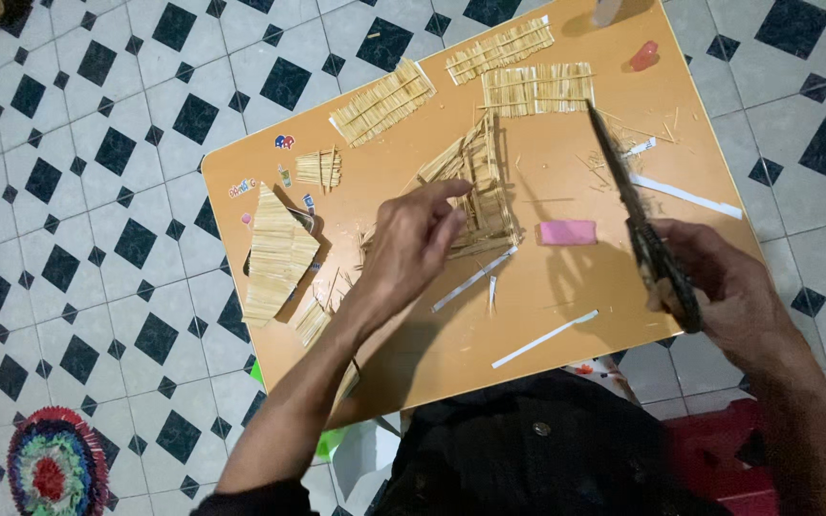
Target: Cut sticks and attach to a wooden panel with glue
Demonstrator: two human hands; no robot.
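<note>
Two bare hands work over a small orange table [566,382]. The left hand [413,244] reaches forward with its fingers loosely curled and slightly apart, the fingertips touching the near edge of a little stick house [480,186] built from thin pale sticks; it grips nothing firmly. The right hand [728,287] is closed around the dark handles of a pair of scissors [638,220], whose long blades point up and away from the person, tips above the far part of the table; whether the blades are shut or a little apart cannot be told.

The stick house stands near the middle of the table, between the two hands. Just to its right lies a pink eraser [567,232], flat on the tabletop. Several white paper strips [544,339] lie scattered in front of and beside it, one near the front edge and one longer strip [685,196] beyond the scissors.

Farther out, flat stick panels sit around the table: a tall stick panel [277,253] near the left edge, a small bundle [319,167] behind it, and three more woven panels [537,88] along the far side. A red blob-shaped object [644,55] rests near the far right corner. Small stickers [284,141] dot the left part of the tabletop.

The table stands on a tiled floor [97,191] of white tiles with black diamonds. A round multicoloured mat [54,468] lies at the lower left. The person wears dark clothing [547,449].
</note>
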